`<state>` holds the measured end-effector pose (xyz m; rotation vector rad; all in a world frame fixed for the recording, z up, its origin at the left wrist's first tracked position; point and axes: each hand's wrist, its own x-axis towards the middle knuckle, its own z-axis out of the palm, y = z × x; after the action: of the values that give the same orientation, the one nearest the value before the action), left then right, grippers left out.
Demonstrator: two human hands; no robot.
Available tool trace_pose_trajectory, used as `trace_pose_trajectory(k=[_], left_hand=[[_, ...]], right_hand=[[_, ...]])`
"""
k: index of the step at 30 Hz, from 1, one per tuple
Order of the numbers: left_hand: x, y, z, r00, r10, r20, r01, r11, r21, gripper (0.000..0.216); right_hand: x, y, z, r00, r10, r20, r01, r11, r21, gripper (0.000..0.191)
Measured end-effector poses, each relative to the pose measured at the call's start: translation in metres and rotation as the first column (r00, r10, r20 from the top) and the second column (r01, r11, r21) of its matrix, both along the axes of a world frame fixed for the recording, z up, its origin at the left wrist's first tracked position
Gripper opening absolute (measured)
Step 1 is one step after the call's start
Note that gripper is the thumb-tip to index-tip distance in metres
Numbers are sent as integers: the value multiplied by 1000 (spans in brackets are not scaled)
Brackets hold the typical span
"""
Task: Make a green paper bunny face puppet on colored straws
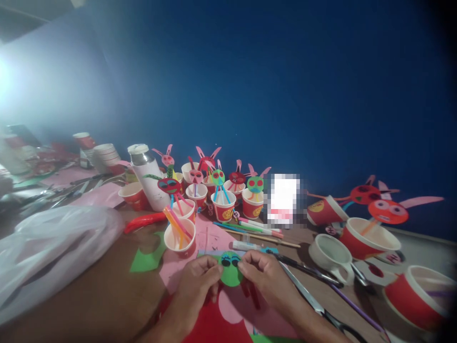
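Between my two hands is a green paper disc [231,277] with two dark eye shapes and blue strips above them. My left hand [194,286] pinches its left edge, and my right hand [266,276] grips the right edge. Beneath them lie pink paper [230,307] and red paper [209,326]. A glue pen or marker with a clear barrel [246,246] rests just beyond the disc. Scissors [303,290] lie beside my right forearm, their blades pointing away from me.
Paper cups with rabbit-like paper faces [223,205] stand along the back. A cup of straws [179,236] is left of centre, near a white bottle [148,181]. Plastic bag [60,247] covers the left side. A ceramic mug [330,257] and red cup [416,295] stand at right.
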<state>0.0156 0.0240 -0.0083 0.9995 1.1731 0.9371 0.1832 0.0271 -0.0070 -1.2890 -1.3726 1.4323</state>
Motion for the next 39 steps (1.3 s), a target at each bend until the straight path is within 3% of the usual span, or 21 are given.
trace_pose_trajectory(k=[9,15,23,28,33,36,37,39], left_hand=[[-1,-2,4,998,-67,5,67,998,-14,30],[-1,-2,-3,998,-29,-54,28,999,-33,26],[1,1,-2,996,-9,-93,5,999,-40,26],[0,1,8,987,-67,-144,68,998,-1,27],[-7,-5,24,958,-82,-274,118,986,119,26],[-9,-17,27,843,-129,-523,308,911,273,19],[-9,-23,26,792,-95,-603,384,845,372,17],[-8,-35,24,706,20,-708,533,642,551,14]], right_hand=[[-1,-2,2,998,-6,70,1,998,64,22],[0,-3,-2,1000,25,19,-25,1000,15,23],[4,2,5,1000,17,-17,-15,995,95,20],[5,4,3,998,-20,53,15,995,101,18],[22,9,17,994,-108,-3,108,989,105,18],[35,9,22,991,-119,65,111,987,112,19],[39,7,21,990,-106,97,95,989,109,19],[43,-1,15,986,-73,148,59,994,92,20]])
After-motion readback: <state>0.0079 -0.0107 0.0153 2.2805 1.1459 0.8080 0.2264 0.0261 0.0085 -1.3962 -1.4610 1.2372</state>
